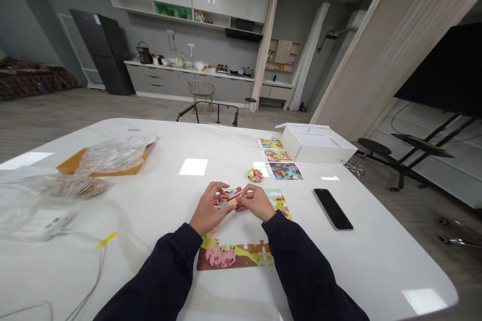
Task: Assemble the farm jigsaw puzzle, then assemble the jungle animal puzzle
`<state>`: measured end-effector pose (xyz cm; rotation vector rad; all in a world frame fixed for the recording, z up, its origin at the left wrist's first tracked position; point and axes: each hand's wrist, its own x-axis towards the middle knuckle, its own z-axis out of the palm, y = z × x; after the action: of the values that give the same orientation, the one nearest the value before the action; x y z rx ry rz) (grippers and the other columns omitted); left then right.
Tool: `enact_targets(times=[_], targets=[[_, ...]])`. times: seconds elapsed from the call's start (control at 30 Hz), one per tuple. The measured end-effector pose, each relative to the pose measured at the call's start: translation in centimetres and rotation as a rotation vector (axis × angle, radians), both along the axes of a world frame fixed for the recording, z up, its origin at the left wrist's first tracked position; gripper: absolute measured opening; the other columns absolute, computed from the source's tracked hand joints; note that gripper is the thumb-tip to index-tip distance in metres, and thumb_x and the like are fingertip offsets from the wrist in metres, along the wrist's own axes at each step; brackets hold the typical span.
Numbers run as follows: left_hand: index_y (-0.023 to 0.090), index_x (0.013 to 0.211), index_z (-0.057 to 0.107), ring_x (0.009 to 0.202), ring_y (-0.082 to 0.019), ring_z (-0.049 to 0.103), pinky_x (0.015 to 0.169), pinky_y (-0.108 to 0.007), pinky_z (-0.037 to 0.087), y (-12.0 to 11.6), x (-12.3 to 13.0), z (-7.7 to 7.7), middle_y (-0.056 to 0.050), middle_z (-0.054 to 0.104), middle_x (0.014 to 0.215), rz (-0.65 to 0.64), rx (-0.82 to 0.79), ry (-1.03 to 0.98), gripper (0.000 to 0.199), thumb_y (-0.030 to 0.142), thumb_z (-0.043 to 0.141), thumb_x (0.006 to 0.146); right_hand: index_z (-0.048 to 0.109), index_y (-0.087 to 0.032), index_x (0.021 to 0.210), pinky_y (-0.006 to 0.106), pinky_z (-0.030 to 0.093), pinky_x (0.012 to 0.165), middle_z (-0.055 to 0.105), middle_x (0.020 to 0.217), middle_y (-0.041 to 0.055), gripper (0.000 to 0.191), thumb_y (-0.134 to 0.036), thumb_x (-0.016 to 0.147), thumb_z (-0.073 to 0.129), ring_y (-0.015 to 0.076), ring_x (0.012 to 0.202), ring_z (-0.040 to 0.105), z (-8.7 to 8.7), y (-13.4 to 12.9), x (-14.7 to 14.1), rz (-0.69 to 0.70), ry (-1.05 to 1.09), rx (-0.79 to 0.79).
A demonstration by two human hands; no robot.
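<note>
While the left hand [208, 209] and the right hand [256, 202] meet above the worktop [350, 281], their grip is narrow, with the fingers closed together on a small red-and-white jigsaw piece [232, 194]. So much of it lies behind the fingers that I cannot tell whether this is one piece or two. Directly below the grip, and reaching back toward the person, lies a partly joined jigsaw [233, 255], with pink and green shapes along its near edge and an open gap under the hands. More of its joined picture shows just beyond the right hand. Past the grip, a small crumpled colourful ball [255, 175] sits near three printed picture sheets [276, 159], with a white cardboard box [318, 145] farther off. To the right of the grip lies a black smartphone [333, 209]. Well to the left are a crumpled clear plastic bag [111, 156] on a kraft envelope [68, 166] and a white power strip [41, 225].
</note>
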<state>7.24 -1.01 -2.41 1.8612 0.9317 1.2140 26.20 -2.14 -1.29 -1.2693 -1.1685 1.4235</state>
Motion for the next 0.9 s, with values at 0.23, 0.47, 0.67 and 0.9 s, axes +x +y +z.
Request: enact_targets(times=[0.23,0.47,0.67,0.9], targets=[[0.025,0.115,0.063,0.096,-0.023,0.064,0.088,-0.039,0.057,0.3,-0.9,0.1,-0.005,0.066,0.106,-0.066,0.211,0.302,0.033,0.022,0.071,0.083,0.051,-0.024,0.097,0.036,0.062,0.065,0.074,0.07,-0.0005,0.037,-0.03,0.073,0.078,0.0209,0.065,0.074,-0.9,0.1,0.0,-0.062,-0.154,0.019],[0.025,0.108,0.071,0.102,-0.029,0.058,0.092,-0.045,0.052,1.0,-2.0,-0.8,-0.007,0.065,0.104,-0.044,0.212,0.572,0.036,0.022,0.077,0.073,0.069,-0.02,0.1,0.044,0.053,0.093,0.068,0.1,0.0066,0.034,-0.01,0.07,0.081,0.0249,0.097,0.064,-2.7,0.2,0.7,-0.027,-0.802,0.56],[0.024,0.11,0.072,0.103,-0.029,0.057,0.095,-0.046,0.05,1.0,-1.8,-1.3,-0.008,0.063,0.106,-0.009,0.173,0.577,0.037,0.021,0.075,0.074,0.075,-0.02,0.105,0.042,0.049,0.094,0.065,0.099,0.0061,0.034,-0.014,0.073,0.084,0.0244,0.097,0.06,-3.0,0.2,0.6,0.048,-0.834,0.531],[0.02,0.114,0.069,0.104,-0.028,0.057,0.097,-0.045,0.048,1.0,-1.8,-1.2,-0.008,0.063,0.108,-0.014,0.155,0.551,0.037,0.018,0.071,0.077,0.077,-0.021,0.107,0.039,0.046,0.096,0.063,0.099,0.0059,0.032,-0.016,0.076,0.083,0.0236,0.099,0.058,-2.5,0.1,0.4,0.064,-0.868,0.511]])
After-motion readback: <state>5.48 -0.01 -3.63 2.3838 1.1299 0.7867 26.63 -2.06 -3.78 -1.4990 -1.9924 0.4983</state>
